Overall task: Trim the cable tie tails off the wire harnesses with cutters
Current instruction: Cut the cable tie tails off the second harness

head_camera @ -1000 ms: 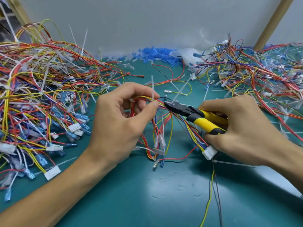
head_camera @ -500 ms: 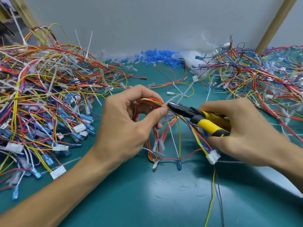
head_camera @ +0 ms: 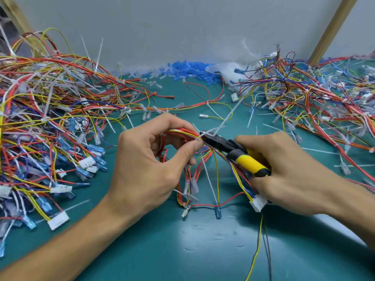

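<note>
Yellow-handled cutters (head_camera: 246, 161) meet a white tie tail (head_camera: 225, 118) on the multicolored harness (head_camera: 180, 132).

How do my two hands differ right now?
The left hand pinches the wire harness between thumb and forefinger; the right hand wraps round the cutters. The left hand's thumb lies by the cutters' tip; the right hand sits back on the yellow handles. Both serve one cable tie tail.

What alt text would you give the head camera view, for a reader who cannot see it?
A person's left hand pinches a wire harness while the right hand holds yellow-handled cutters, with the jaws at the base of a white cable tie tail. More harnesses lie in a left pile and a right pile on the teal table.
</note>
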{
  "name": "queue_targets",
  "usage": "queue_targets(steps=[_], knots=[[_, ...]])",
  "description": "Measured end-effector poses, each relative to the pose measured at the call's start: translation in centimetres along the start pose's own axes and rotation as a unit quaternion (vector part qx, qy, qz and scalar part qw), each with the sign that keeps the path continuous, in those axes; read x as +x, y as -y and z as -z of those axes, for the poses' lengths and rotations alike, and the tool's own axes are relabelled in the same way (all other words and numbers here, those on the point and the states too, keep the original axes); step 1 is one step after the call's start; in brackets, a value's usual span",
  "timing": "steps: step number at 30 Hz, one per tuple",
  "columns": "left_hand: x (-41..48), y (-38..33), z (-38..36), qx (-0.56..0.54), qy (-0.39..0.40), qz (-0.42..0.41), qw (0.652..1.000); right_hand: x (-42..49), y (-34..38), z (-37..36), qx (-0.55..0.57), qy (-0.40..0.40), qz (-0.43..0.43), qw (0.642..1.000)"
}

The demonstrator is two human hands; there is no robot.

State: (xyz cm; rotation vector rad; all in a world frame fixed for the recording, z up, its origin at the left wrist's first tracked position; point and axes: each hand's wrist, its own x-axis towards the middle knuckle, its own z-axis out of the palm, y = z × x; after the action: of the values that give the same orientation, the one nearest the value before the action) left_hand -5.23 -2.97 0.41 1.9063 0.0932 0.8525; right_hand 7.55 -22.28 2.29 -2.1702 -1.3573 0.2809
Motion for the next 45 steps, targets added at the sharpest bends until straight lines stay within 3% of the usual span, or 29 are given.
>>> queue_targets(steps=[12, 21, 31, 36, 45], knots=[[0.1, 0.0, -0.1, -0.010, 0.005, -0.015, 1.000, 0.0, -0.2, -0.4, 0.018, -0.011, -0.014, 1.000], [0.6, 0.4, 0.1, -0.027, -0.007, -0.004, 1.000, 0.4, -0.8, 0.3, -0.103, -0.047, 0.036, 0.993], [0.1, 0.4, -0.1, -0.009, -0.017, -0.032, 0.999, 0.4, -0.6, -0.2, -0.072, -0.035, 0.060, 0.995], [0.0, 0.3, -0.1, -0.009, -0.015, -0.035, 0.999, 0.1, -0.2, -0.3, -0.004, -0.022, 0.030, 0.999], [-0.1, 0.3, -0.1, -0.019, -0.012, -0.036, 0.999, -0.2, 0.0, -0.2, 0.008, 0.000, 0.004, 1.000]])
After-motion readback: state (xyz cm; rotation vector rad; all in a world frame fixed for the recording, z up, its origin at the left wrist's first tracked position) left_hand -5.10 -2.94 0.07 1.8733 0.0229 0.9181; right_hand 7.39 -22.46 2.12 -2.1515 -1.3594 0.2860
